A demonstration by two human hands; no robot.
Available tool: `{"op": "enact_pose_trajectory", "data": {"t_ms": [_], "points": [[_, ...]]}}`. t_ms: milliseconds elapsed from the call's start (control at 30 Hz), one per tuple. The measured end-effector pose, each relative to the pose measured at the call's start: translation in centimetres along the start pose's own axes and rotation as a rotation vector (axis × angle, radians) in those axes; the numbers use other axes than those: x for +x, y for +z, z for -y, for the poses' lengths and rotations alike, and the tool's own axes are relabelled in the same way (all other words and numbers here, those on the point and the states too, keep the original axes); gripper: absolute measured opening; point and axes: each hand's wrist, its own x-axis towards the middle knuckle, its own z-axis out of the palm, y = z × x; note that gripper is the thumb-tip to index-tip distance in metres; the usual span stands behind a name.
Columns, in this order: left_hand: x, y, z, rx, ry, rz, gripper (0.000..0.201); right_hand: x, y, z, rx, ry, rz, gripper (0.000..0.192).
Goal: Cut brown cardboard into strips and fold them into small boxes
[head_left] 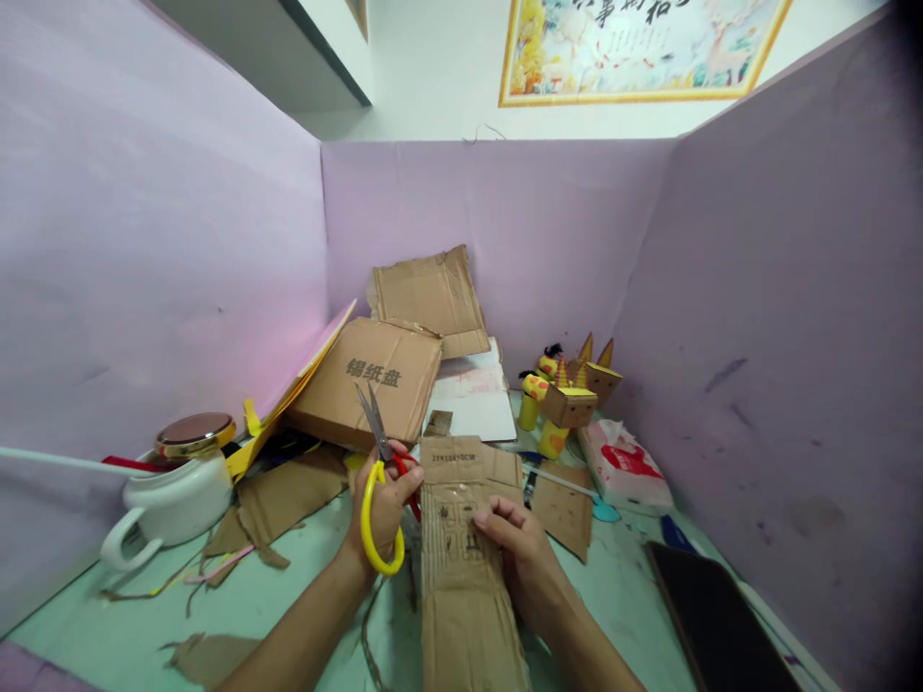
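My left hand (382, 505) grips a pair of scissors (376, 471) with one yellow and one red handle, blades slightly apart and pointing up and away. My right hand (515, 548) presses down on a long strip of brown cardboard (461, 567) that runs from the near edge toward the middle of the green table (130, 634). The scissors are at the strip's left edge.
Cardboard boxes (375, 380) and flat sheets (433, 293) are piled at the back. A white lidded pot (177, 490) stands at the left. Cardboard figures (569, 399), a tissue pack (624, 466) and a dark tablet (713, 615) lie to the right. Purple walls enclose three sides.
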Motion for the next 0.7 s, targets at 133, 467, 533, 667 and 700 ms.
{"op": "enact_pose_trajectory", "data": {"t_ms": [133,467,533,667,700], "points": [[-1.3,1.1,-0.1,0.032,-0.007,0.127,0.03,0.1,0.1,0.3,0.007,0.026,0.04,0.034],[-2.8,1.8,-0.8,0.109,0.012,0.193,0.026,0.3,-0.2,-0.4,-0.033,-0.011,-0.019,0.044],[-2.7,1.6,-1.1,0.15,0.038,0.204,0.024,0.1,0.4,-0.2,-0.054,-0.024,-0.011,0.045],[-1.5,0.1,-3.1,0.349,0.116,0.169,0.021,0.4,-0.9,2.2,-0.207,-0.073,-0.011,0.048],[-0.9,-0.5,-3.7,0.392,0.142,0.13,0.022,0.6,-1.8,3.0,-0.277,-0.087,-0.085,0.049]]}}
